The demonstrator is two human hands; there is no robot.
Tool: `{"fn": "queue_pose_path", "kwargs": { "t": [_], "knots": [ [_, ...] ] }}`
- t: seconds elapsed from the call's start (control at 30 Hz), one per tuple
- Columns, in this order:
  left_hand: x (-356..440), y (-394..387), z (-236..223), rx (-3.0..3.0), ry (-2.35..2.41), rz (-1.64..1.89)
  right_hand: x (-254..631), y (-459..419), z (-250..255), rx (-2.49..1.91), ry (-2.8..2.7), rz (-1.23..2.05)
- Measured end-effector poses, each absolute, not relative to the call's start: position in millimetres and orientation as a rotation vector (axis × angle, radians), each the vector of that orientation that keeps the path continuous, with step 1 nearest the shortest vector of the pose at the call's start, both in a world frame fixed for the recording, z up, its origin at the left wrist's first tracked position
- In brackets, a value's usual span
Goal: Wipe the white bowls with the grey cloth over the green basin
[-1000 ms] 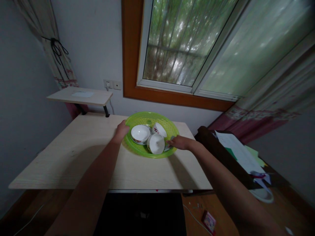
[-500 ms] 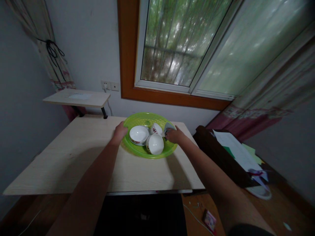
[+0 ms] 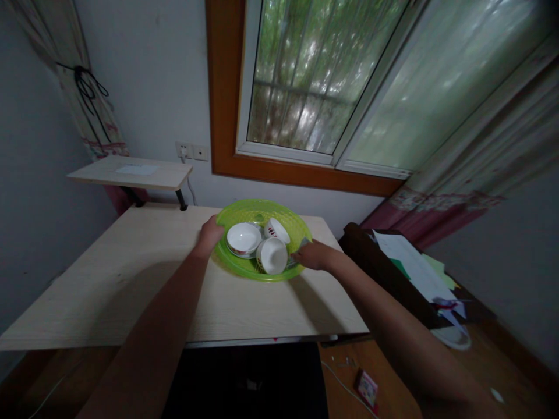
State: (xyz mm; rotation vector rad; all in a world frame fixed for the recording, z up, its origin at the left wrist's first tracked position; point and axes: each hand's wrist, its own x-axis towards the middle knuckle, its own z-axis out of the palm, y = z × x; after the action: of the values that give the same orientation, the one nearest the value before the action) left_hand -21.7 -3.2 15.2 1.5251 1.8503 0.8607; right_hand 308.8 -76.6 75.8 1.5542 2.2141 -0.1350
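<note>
A wide green plastic basin sits on the wooden table, with its near rim toward me. Inside it are a white bowl on a plate at the left, an upright-tilted bowl in front, and a smaller patterned bowl behind, leaning over. My left hand grips the basin's left rim. At the right side of the basin, my right hand is closed on a greyish cloth, which is mostly hidden by the fingers and reaches down inside the rim.
The light wooden table carries a small raised shelf at the back left. A wall socket and window are behind. At the right stands a dark brown box with papers on top. A pink box and cable lie on the floor.
My right hand has shifted down and nearer along the basin's right inner side, with the cloth now lower. My left hand stays on the rim. The view has shifted slightly.
</note>
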Motion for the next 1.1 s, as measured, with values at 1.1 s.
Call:
{"fn": "queue_pose_path", "kwargs": {
  "t": [1.1],
  "knots": [
    [-25,6,3,1.561,1.887,0.877,303,-69,73,1.558,2.179,-0.143]
  ]
}}
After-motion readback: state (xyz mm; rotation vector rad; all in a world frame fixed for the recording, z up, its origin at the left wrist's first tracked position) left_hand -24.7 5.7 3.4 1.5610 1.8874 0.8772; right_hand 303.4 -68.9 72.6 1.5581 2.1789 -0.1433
